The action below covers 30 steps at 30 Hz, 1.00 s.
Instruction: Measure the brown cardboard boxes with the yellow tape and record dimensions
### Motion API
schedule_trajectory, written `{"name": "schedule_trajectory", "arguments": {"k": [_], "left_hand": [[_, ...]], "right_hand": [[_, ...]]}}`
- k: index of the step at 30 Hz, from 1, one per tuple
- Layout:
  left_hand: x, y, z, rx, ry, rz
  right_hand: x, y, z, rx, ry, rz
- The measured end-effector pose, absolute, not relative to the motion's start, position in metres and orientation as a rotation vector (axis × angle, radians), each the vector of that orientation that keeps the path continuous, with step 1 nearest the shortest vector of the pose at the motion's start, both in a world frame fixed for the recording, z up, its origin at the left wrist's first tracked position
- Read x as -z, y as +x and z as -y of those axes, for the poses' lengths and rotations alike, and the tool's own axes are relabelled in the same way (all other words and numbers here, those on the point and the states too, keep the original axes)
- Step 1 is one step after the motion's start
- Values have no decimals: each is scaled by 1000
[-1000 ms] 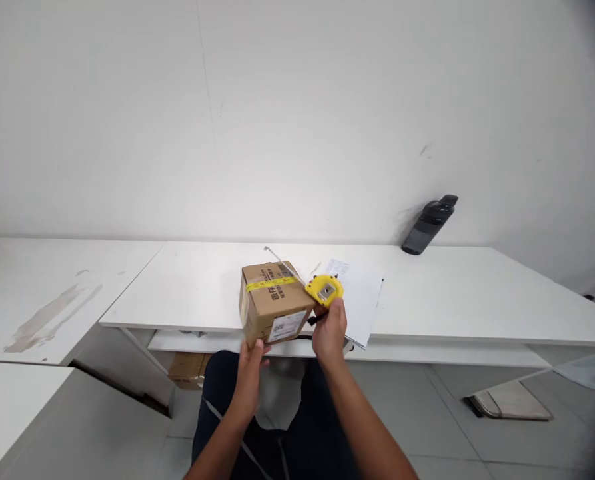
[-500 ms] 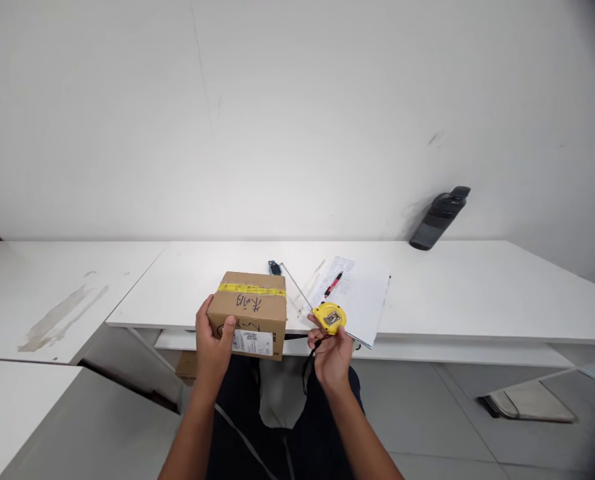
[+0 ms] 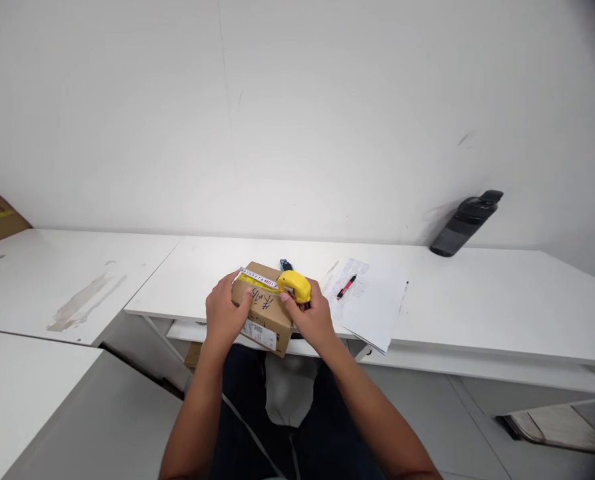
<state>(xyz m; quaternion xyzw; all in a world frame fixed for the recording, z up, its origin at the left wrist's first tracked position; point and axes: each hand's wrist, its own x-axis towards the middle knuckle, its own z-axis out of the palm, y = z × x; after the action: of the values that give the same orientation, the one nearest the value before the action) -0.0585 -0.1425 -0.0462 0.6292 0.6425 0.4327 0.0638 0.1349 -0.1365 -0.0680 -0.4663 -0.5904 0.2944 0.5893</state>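
Observation:
A cardboard box (image 3: 270,313) with yellow tape, handwriting and a white label sits tilted at the desk's front edge. My left hand (image 3: 227,310) grips its left end, thumb on the top face, fingers by the end of the drawn-out blade. In my right hand (image 3: 312,313) is a yellow tape measure (image 3: 296,285), held over the box's right end. Its white blade (image 3: 260,276) lies along the top, beside the yellow tape. The right fingers are partly hidden behind the case.
Papers (image 3: 377,303) with a red and black pen (image 3: 346,287) lie to the right. A small dark object (image 3: 286,265) is behind the box. A dark bottle (image 3: 464,223) leans against the wall. Another cardboard box (image 3: 0,220) stands far left on the white desk (image 3: 477,300).
My right hand has brought the tape measure left onto the box, and its blade now lies across the top. The box has turned slightly. The view has shifted a little.

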Motion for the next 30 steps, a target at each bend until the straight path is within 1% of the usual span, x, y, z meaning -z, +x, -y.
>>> {"name": "schedule_trajectory", "arguments": {"k": [3, 7, 12, 18, 21, 30], "left_hand": [[28, -62, 138, -1027, 2021, -2046], [22, -63, 134, -790, 2062, -2041], [21, -65, 130, -745, 2024, -2033], [12, -66, 125, -447, 2120, -2100], [9, -65, 126, -356, 2165, -2129], [4, -62, 128, -277, 2246, -2144]], "right_hand": [[72, 135, 137, -631, -1039, 1487], [74, 139, 135, -637, -979, 1502], [76, 144, 134, -709, -974, 1429], [85, 144, 150, -774, -1086, 1297], [89, 152, 160, -789, -1080, 1250], [96, 167, 176, -842, -1094, 1134]]}}
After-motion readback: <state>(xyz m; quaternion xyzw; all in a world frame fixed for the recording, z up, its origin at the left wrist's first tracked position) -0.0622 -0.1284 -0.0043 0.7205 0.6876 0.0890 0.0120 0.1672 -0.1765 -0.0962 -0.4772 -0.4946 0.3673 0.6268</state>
